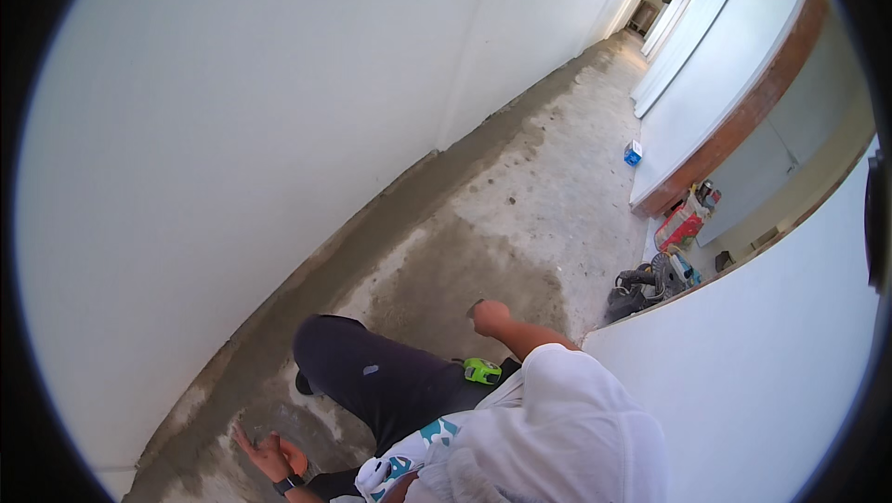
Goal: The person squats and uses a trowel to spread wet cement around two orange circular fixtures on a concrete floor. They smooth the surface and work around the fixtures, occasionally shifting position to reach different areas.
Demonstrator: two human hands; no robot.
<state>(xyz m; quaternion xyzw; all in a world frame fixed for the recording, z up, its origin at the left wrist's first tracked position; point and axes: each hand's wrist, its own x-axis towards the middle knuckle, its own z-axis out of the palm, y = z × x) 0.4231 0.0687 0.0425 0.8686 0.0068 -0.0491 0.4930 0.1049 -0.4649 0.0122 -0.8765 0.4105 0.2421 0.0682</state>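
Observation:
My left hand (pixel 266 456) is low at the left, above the floor near the wall, with its fingers stretched out and a dark band on the wrist. Beside it shows a rounded orange thing (pixel 294 456), partly hidden, whose kind I cannot make out. My right hand (pixel 492 317) is closed in a fist over the damp patch of floor. At the front of the fist a small dark end pokes out, too little of it visible to name. A bright green tape measure (pixel 482 371) sits at my waist, close to my right forearm.
A long white wall (pixel 279 122) runs along the left, with a damp grey mortar strip (pixel 372 224) at its foot. Right of the corridor lie a small blue box (pixel 633 153), a red-and-white bag (pixel 681 226) and dark power tools (pixel 646 287) by a doorway.

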